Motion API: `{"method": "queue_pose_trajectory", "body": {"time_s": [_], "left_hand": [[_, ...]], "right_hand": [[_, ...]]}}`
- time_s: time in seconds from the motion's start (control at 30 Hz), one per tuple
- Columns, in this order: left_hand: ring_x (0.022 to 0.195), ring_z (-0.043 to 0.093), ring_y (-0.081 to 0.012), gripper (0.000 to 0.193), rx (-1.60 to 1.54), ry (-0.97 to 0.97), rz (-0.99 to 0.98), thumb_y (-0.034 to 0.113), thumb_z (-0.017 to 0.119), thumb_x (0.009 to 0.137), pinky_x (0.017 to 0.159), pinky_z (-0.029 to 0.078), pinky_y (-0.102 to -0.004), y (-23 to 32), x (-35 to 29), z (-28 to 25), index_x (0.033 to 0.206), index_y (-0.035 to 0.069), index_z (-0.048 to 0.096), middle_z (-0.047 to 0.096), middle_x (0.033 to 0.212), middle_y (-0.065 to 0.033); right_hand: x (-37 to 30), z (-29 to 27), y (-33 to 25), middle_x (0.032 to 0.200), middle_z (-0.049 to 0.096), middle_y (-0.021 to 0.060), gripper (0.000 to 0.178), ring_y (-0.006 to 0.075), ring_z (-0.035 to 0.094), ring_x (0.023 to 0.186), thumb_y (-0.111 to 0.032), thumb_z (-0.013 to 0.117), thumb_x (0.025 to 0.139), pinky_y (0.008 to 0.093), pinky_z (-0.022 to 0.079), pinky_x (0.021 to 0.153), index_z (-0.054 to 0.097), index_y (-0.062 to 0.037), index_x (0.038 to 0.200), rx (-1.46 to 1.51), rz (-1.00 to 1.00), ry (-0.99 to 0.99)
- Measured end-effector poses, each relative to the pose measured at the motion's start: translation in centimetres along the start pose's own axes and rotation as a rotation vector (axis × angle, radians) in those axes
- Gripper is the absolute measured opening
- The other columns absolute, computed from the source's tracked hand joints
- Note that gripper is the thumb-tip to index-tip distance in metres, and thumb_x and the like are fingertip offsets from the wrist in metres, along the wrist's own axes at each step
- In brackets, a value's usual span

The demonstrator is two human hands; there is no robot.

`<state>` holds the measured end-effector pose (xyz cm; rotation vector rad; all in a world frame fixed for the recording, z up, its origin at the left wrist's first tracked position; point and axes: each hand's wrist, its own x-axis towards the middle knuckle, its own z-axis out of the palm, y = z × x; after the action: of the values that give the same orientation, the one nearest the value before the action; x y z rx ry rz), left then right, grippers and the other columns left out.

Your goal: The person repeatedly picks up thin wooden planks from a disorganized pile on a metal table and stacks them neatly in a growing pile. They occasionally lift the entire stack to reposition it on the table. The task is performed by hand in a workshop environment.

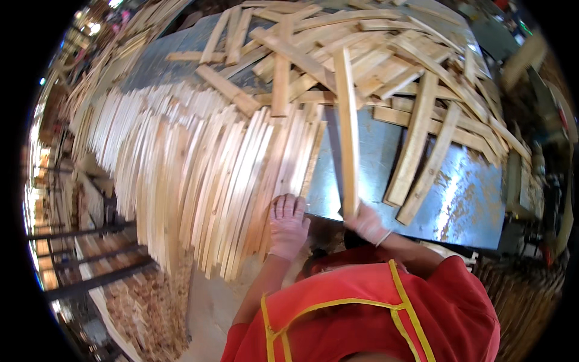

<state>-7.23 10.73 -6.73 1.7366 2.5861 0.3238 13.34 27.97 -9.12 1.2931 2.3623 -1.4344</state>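
Note:
My right hand (367, 224), gloved, grips the near end of a wooden slat (347, 133) that stands out away from me over the metal table (377, 142). My left hand (289, 224), also in a pale glove, lies with its fingers stretched over the near ends of a row of slats (241, 187) packed side by side. That row ends just left of the held slat. Beyond is a loose heap of slats (374, 57) crossing one another. Two separate slats (416, 145) lie to the right of the held one.
At the lower left, black metal bars (99, 280) stand by a stack of wood (151, 308) seen end-on. More wood (518, 295) is stacked below the table's right side. Sawdust and chips (449, 202) are scattered on the table's right part.

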Motion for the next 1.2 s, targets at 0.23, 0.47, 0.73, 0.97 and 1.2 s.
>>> {"method": "queue_pose_trajectory", "body": {"time_s": [0.23,0.47,0.73,0.97,1.2], "left_hand": [[0.15,0.037,-0.0361,0.1,0.014,-0.18,0.021,0.057,0.082,0.078,0.127,0.024,-0.0568,3.2,3.7,-1.6,0.155,0.005,0.045,0.047,0.156,-0.0161],[0.15,0.038,-0.0358,0.075,0.113,-0.107,0.034,0.025,0.068,0.084,0.125,0.028,-0.0559,2.7,3.3,0.5,0.154,0.008,0.047,0.046,0.157,-0.0137],[0.149,0.038,-0.0376,0.072,0.085,-0.097,0.182,0.029,0.069,0.084,0.125,0.027,-0.0583,6.3,4.6,0.2,0.151,0.009,0.049,0.045,0.156,-0.0143],[0.149,0.04,-0.0392,0.077,0.091,-0.073,0.005,0.036,0.069,0.089,0.125,0.028,-0.0604,6.6,5.1,-0.2,0.156,0.008,0.046,0.047,0.157,-0.0154],[0.15,0.039,-0.0411,0.082,-0.072,-0.086,-0.021,0.051,0.067,0.096,0.126,0.026,-0.0596,2.6,2.1,-0.9,0.159,0.005,0.044,0.046,0.16,-0.0183]], "right_hand": [[-5.3,4.8,-4.4,0.111,0.077,0.022,0.042,0.0412,0.075,0.101,-0.04,0.061,0.1,0.0492,0.059,0.093,0.07,-0.0047,0.121,-0.202,-0.38,-0.606],[6.7,-14.8,-0.7,0.133,0.059,0.0206,0.099,0.0411,0.058,0.126,-0.033,0.094,0.072,0.0485,0.051,0.106,0.041,0.0026,0.149,-0.467,0.136,1.05],[7.7,-16.1,-0.8,0.139,0.056,0.022,0.098,0.0406,0.062,0.124,-0.018,0.084,0.077,0.0478,0.055,0.101,0.032,-0.0147,0.159,-0.5,0.379,0.651],[6.2,-14.1,0.3,0.131,0.057,0.0239,0.104,0.0462,0.062,0.122,-0.012,0.087,0.071,0.0512,0.055,0.101,0.032,-0.0168,0.159,-0.196,0.272,0.633],[-1.3,3.9,-1.2,0.141,0.063,0.0258,0.108,0.0347,0.066,0.123,-0.011,0.078,0.083,0.0409,0.056,0.102,0.017,-0.0061,0.172,0.907,0.048,0.117]]}}
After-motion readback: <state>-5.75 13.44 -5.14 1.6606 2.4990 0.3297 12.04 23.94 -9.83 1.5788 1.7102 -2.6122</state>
